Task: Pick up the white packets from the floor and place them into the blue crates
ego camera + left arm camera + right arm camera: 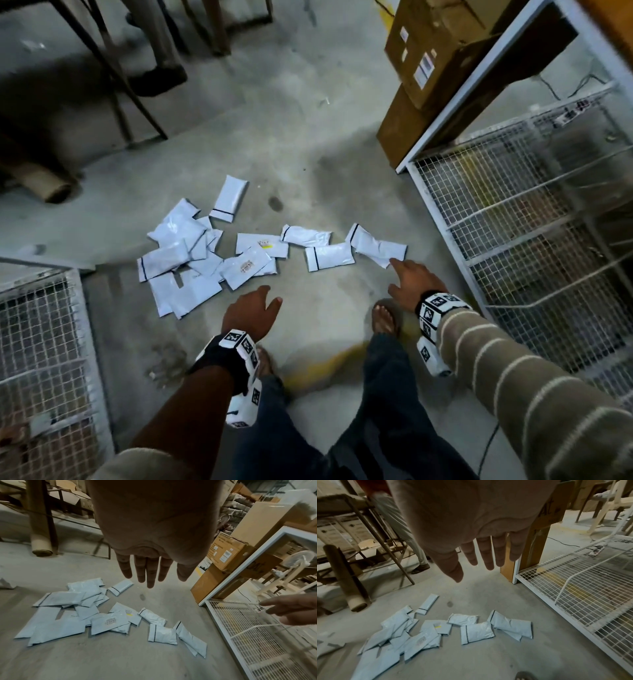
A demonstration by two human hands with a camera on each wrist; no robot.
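Several white packets (212, 253) (106, 622) (476, 631) lie scattered on the grey concrete floor, some overlapping in a pile at the left. The rightmost packet (376, 245) lies just ahead of my right hand (407, 281), which is held open with straight fingers and holds nothing. My left hand (251, 308) hovers open above the bare floor, near a labelled packet (246, 267). Both palms are empty in the wrist views: left hand (147, 568), right hand (481, 555). No blue crate is in view.
A white wire-mesh cage (520, 219) stands along the right, another mesh cage (41, 335) at the lower left. Stacked cardboard boxes (431, 68) rise behind the right cage. A metal table frame (113, 75), a cardboard roll (51, 185) and another person's legs (161, 51) are at the far left.
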